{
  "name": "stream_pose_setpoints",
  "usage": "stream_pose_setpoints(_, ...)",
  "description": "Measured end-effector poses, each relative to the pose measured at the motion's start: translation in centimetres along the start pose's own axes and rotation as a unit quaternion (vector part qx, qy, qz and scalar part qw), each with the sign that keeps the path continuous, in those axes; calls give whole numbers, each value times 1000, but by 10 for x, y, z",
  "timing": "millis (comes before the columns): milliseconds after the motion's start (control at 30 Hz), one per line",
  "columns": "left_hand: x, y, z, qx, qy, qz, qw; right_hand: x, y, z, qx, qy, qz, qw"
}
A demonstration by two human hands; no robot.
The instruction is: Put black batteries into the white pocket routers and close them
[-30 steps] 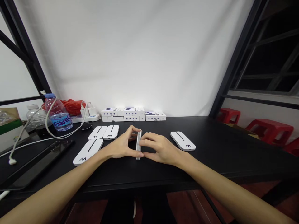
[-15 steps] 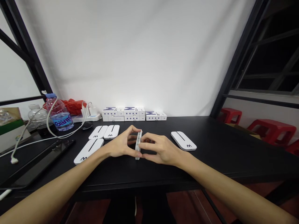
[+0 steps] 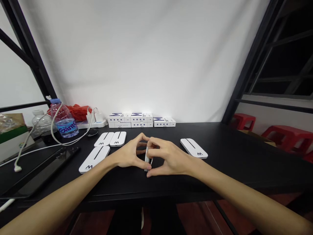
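Note:
Between my two hands a white pocket-router-like device (image 3: 146, 158) is held on edge above the table, mostly covered by fingers. My left hand (image 3: 130, 151) grips it from the left, thumb low on the near end and fingers at the far end. From the right, my right hand (image 3: 168, 156) has its fingertips and thumb curled around a thin white strip at the device's right side, which looks like its back cover. A narrow dark gap shows there. Matching white devices lie flat: several at the left, such as one (image 3: 94, 159) beside my left forearm, and one (image 3: 194, 148) at the right.
White printed boxes (image 3: 141, 119) stand in a row against the wall. At the left are a power strip (image 3: 99, 123), a water bottle (image 3: 65, 120), white cables, a black mouse (image 3: 92, 132) and a dark tablet (image 3: 41, 173). Red stools (image 3: 286, 138) stand beyond the table (image 3: 234, 160).
My right hand's thumb has moved down and its fingers have curled over the device's edge. A dark gap now shows along the right side, where the labelled face was visible before.

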State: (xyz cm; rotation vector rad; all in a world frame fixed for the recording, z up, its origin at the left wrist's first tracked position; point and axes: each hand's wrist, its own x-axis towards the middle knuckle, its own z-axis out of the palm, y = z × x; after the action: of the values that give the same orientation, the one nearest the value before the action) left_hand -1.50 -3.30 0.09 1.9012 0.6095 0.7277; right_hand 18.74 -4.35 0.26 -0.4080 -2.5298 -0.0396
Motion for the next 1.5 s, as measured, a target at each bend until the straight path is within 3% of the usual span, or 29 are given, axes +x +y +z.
stream_pose_setpoints(167, -2, -4, -3, 6, 12, -10, 1000, -9, 5, -10, -41, -15, 36, 998)
stream_pose_setpoints(400, -3, -7, -2, 67, 34, -39, 996, -41, 28, -21, -82, -43, 227, 969)
stream_pose_setpoints(567, -1, -11, -4, 172, 69, -61, 981, -53, 29, -28, -158, -20, 258, 953)
stream_pose_setpoints(700, 1, -15, -6, 243, 62, -99, 963, -51, 21, -27, -193, -28, 285, 938)
stream_pose_setpoints(867, -1, -16, -7, 248, 51, -106, 962, -44, 7, -11, -74, -89, 238, 964)
stream_pose_setpoints(1100, -3, -17, -12, 232, 38, -113, 965, -45, 3, -3, -185, -94, 294, 933)
stream_pose_setpoints(1200, -2, -17, -10, 230, 51, -87, 968, -41, 8, -6, -182, -63, 313, 930)
stream_pose_setpoints(1367, -1, -17, -2, 271, 96, 11, 958, -15, 13, -1, -23, 65, 277, 958)
stream_pose_setpoints(1500, -3, -16, 2, 333, 118, 74, 933, 8, 13, 10, -27, 79, 278, 957)
